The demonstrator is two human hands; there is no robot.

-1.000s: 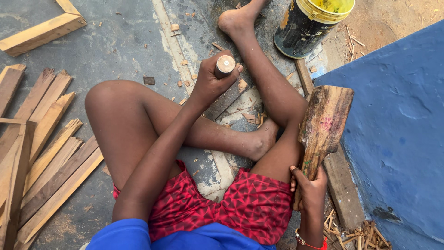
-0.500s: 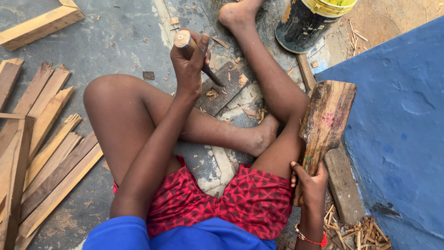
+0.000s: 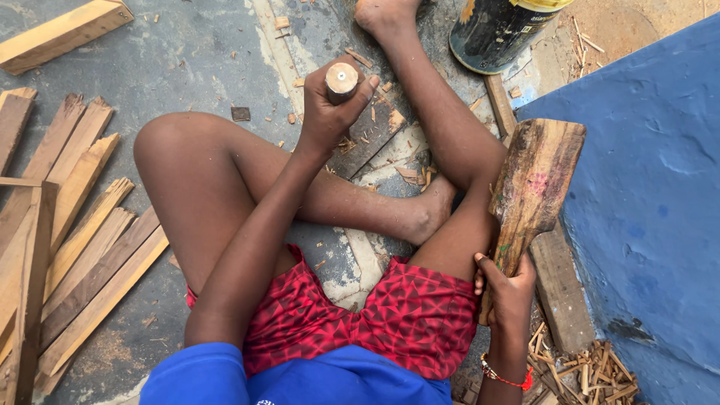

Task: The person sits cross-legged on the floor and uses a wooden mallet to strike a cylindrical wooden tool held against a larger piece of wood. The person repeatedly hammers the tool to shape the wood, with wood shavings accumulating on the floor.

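Wooden chisel handle point(image 3: 342, 81) stays gripped in our left hand point(image 3: 330, 112), now lowered again toward the floor; our right hand point(image 3: 510, 289) keeps clutching the mallet point(image 3: 534, 191).

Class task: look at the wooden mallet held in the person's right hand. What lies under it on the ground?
Under the wooden mallet a flat wooden plank lies along the foot of the blue wall. The mallet and the right hand cover the plank's middle part, so what lies there cannot be seen.

One wooden mallet point(image 3: 534, 187), one chisel handle point(image 3: 341, 81), one black can point(image 3: 501, 31).
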